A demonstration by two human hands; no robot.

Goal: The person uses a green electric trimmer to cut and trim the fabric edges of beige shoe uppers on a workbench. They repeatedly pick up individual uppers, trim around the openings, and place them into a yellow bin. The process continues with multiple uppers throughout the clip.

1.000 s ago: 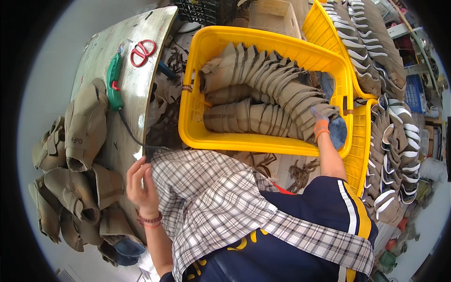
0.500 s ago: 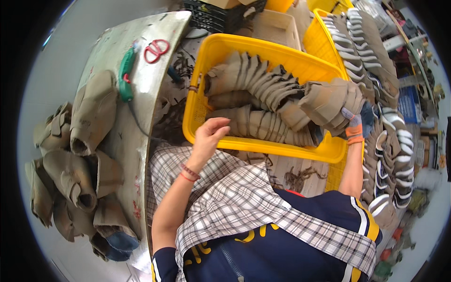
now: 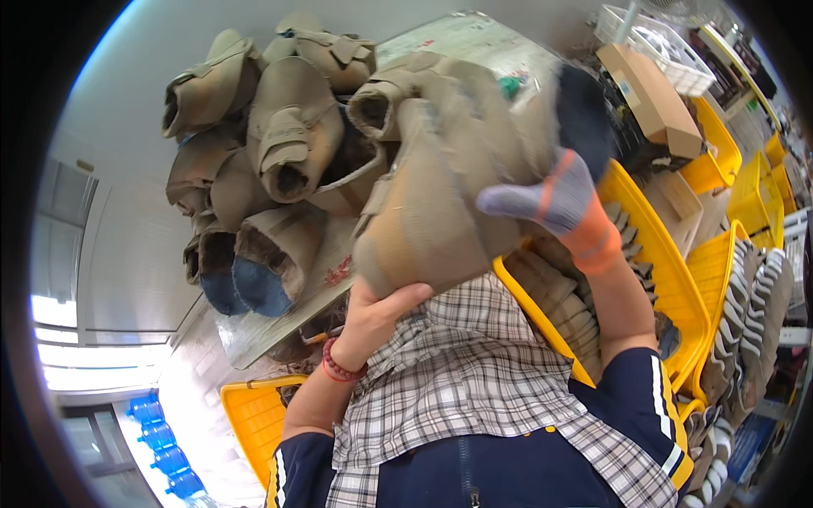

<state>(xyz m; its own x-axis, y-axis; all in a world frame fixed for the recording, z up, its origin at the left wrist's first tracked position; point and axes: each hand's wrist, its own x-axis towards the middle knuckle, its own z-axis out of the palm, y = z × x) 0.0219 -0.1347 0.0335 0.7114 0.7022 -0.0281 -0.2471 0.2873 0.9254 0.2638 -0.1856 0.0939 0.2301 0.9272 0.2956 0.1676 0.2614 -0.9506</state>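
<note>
Between my hands, in front of my chest, is a nested stack of tan shoe uppers (image 3: 432, 212), partly blurred by motion. My bare left hand (image 3: 378, 315), with red bracelets at the wrist, grips its near lower end, thumb on top. My right hand (image 3: 555, 207), in an orange and lavender knitted glove, holds the right side of the stack, its thumb laid across and its other fingers mostly hidden. Just beyond the stack, a pile of tan shoe uppers (image 3: 292, 135) lies on the worktable (image 3: 474, 35), some showing fuzzy brown lining and blue ends.
Right of me stands a yellow basket (image 3: 656, 254) with more nested uppers. Another yellow basket (image 3: 728, 296) beside it borders rows of white-edged pieces (image 3: 756, 288). A cardboard box (image 3: 650, 93) is at the far right. A yellow bin (image 3: 254, 415) sits low left, near blue water bottles (image 3: 165, 444).
My view has turned left toward the table. The stack in my right hand has come from above the yellow basket to before my chest, and my formerly empty left hand now grips it.
</note>
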